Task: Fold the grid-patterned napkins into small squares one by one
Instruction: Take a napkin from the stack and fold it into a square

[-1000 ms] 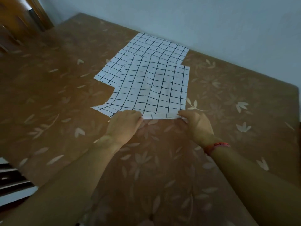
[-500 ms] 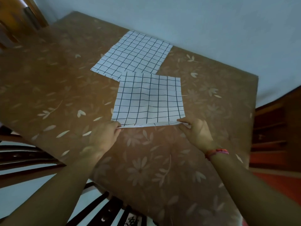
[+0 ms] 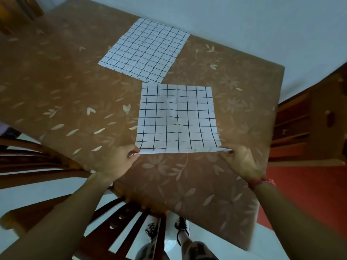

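A white napkin with a black grid (image 3: 177, 117) lies spread on the brown floral tablecloth (image 3: 75, 102) in front of me. My left hand (image 3: 120, 160) pinches its near left corner. My right hand (image 3: 242, 162), with a red band at the wrist, pinches its near right corner. The near edge is lifted slightly off the cloth between my hands. A second grid-patterned napkin (image 3: 144, 50) lies flat farther back, just beyond the first one and apart from it.
A pale wall (image 3: 244, 19) runs behind the table. Dark wooden chair backs (image 3: 131, 222) stand below the near table edge on the left, with my shoes (image 3: 167, 229) visible on the floor. Wooden furniture (image 3: 309, 119) is at the right.
Both hands have pulled the near napkin toward me, off the other one; the two now lie apart. My view has drawn back and tilted down, showing the table edge, chairs and feet.
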